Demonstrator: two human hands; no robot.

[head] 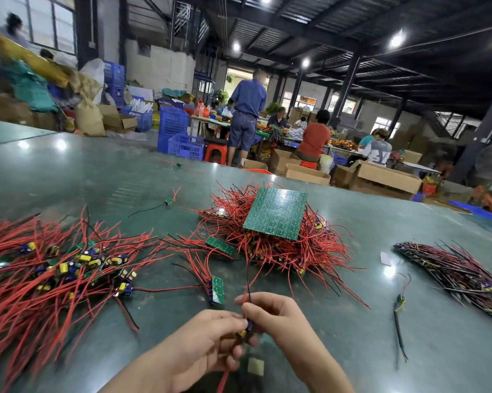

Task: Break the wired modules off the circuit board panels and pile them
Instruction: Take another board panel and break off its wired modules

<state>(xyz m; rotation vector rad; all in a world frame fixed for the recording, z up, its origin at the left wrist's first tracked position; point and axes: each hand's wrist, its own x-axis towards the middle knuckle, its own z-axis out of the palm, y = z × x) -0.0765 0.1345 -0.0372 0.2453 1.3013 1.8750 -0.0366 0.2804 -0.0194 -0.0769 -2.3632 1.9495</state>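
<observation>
Pinching a small wired module with blue and yellow parts (246, 331) between both hands, I hold it just above the dark green glossy table (352, 321). My left hand (199, 341) curls its fingers round one end, and my right hand (273, 316) pinches the other end together with a thin black wire (248, 287) that stands up from it. The loose pile of separated modules with red wires (49, 265) lies on my left; the heap of unbroken panels under a square green circuit board panel (276, 212) lies ahead. I think the risk is that I bend too hard and crack the module itself, or pull on the wire and tear its solder joint. The long red wires can also catch in the small green strip of modules (218, 285) nearby and drag it. I can read no writing or brand; the print on the panels is too small.
</observation>
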